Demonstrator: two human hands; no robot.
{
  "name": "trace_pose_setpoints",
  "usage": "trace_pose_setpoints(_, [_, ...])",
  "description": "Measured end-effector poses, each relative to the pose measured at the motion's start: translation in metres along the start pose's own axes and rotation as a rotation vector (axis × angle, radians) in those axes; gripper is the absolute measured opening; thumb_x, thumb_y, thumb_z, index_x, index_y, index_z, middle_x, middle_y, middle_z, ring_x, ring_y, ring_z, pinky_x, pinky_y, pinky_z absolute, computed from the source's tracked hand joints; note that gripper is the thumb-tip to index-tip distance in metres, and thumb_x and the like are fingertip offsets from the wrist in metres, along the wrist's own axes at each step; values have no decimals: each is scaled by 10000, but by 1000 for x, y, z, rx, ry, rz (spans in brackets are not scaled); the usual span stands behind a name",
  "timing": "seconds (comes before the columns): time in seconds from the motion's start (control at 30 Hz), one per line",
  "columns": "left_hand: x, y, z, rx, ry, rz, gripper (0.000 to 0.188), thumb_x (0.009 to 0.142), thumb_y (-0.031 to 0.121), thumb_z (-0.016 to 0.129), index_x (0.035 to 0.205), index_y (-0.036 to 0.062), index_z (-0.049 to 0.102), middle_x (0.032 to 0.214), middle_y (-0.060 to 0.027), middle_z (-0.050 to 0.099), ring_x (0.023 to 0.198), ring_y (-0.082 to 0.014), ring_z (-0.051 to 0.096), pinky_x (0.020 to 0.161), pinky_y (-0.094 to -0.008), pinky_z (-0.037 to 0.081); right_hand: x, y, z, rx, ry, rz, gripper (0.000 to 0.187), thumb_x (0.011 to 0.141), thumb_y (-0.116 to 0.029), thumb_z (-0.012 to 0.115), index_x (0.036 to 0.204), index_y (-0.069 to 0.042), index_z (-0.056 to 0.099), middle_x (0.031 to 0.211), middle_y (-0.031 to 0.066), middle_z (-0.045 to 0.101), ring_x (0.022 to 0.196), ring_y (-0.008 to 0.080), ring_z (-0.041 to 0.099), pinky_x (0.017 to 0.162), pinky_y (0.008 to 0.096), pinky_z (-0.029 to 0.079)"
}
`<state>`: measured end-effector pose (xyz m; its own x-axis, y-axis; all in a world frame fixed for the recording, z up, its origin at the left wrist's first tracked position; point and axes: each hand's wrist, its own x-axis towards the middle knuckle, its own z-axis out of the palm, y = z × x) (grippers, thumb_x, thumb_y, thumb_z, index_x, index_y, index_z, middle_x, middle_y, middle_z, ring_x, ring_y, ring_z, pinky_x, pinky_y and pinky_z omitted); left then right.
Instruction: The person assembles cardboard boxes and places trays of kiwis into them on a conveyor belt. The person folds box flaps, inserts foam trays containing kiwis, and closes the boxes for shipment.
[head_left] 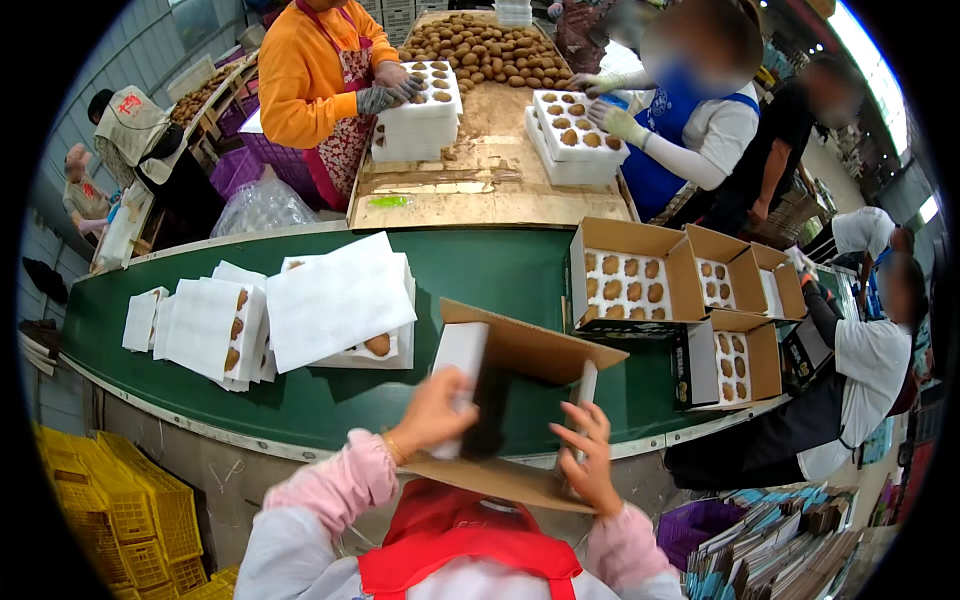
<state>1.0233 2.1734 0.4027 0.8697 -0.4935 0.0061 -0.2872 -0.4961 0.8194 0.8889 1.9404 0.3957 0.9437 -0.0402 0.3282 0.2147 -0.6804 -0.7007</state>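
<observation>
An open cardboard box [520, 474], brown with white end panels, is held tilted at the front edge of the green conveyor belt [490, 265]. My left hand [432, 412] is closed on its left white end panel, slightly blurred. Round its right end my right hand [588, 455] grips the panel, the fingers partly spread. The inside of the box looks dark, and I cannot make out anything in it. Left of the box lie white foam trays of kiwifruit [377, 346], with a white foam sheet [340, 300] laid over one stack.
Filled kiwifruit boxes [625, 285] stand on the belt at the right. Across it, two people handle foam trays [425, 100] beside a kiwifruit heap [480, 50] on a wooden table [480, 180]. Yellow crates [120, 490] and flattened cardboard [770, 535] flank me; another person works at the right.
</observation>
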Motion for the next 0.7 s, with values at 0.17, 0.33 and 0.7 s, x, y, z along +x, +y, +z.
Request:
trace_pose_setpoints(0.17, [-21,-80,58,532,-1371,906,727,697,410,650,1238,-12,406,1265,-294,377,1197,-433,322,972,-456,315,27,85,43,225,-601,40,341,787,-182,598,1107,-66,581,1144,154,559,1070,294,513,926,360,384])
trace_pose_setpoints(0.33, [60,-47,22,525,-219,175,886,550,483,741,1201,-27,422,1215,-222,431,1135,-375,381,955,-426,292,139,39,-21,-332,83,-392,477,673,-191,689,1117,-99,543,1141,86,509,1058,279,461,866,408,402])
trace_pose_setpoints(0.7, [-19,-53,47,233,304,-405,511,861,343,463,1307,120,353,972,-219,587,835,-418,549,706,-451,443,18,106,-25,-30,-374,6,424,720,-152,662,1114,-40,552,1172,139,520,1091,304,490,863,349,420])
